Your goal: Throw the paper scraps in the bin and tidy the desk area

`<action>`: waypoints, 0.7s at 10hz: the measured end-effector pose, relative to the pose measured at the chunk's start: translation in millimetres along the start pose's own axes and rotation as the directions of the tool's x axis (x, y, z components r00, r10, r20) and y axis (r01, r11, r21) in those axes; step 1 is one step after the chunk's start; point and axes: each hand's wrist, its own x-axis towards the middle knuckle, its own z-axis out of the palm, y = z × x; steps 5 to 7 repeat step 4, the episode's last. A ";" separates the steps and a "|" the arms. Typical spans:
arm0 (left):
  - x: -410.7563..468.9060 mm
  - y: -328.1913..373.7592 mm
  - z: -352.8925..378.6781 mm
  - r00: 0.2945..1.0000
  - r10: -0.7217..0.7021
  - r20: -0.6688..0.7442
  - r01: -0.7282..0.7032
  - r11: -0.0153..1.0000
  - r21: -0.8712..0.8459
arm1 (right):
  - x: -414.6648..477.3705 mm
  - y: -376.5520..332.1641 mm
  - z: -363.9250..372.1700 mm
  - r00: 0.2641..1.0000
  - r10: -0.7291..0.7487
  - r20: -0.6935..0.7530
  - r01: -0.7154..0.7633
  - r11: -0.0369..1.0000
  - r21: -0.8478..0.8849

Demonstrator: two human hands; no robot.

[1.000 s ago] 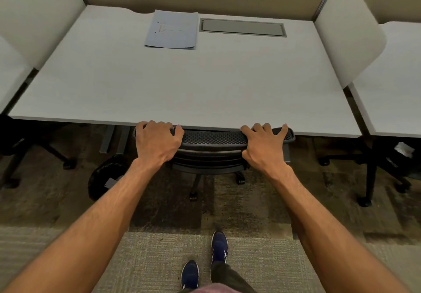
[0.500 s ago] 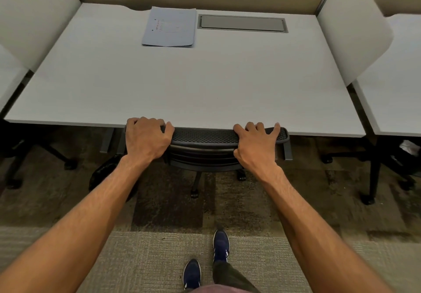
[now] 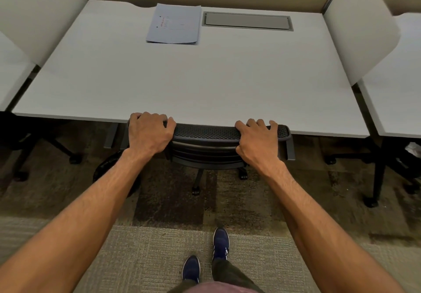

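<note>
Grey mesh tops the chair (image 3: 206, 133), pushed under the bench (image 3: 182, 83) at six o'clock. The left hand (image 3: 149, 133) and right hand (image 3: 258, 141) each have their fingers (image 3: 252, 124) clamped over the chair's top edge. No loose paper scraps show on the bench, so binning looks done. A tidy stack of papers (image 3: 174, 25) lies flat at twelve o'clock. A black bin (image 3: 107, 167) stands on the floor at seven o'clock.

One desk (image 3: 182, 83), one chair (image 3: 205, 135), one paper stack (image 3: 174, 25), two hands, two shoes, one cable hatch (image 3: 247, 21).
</note>
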 end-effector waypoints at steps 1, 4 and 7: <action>-3.2 3.1 -3.8 0.999 -0.049 0.014 0.049 0.998 0.027 | -1.1 0.3 -1.3 1.000 -0.013 0.020 0.013 1.000 0.012; -11.3 26.9 -22.1 0.999 -0.027 -0.048 0.025 0.999 -0.039 | 0.6 4.6 -35.6 0.998 -0.041 0.049 0.018 0.918 0.396; -11.3 26.9 -22.1 0.999 -0.027 -0.048 0.025 0.999 -0.039 | 0.6 4.6 -35.6 0.998 -0.041 0.049 0.018 0.918 0.396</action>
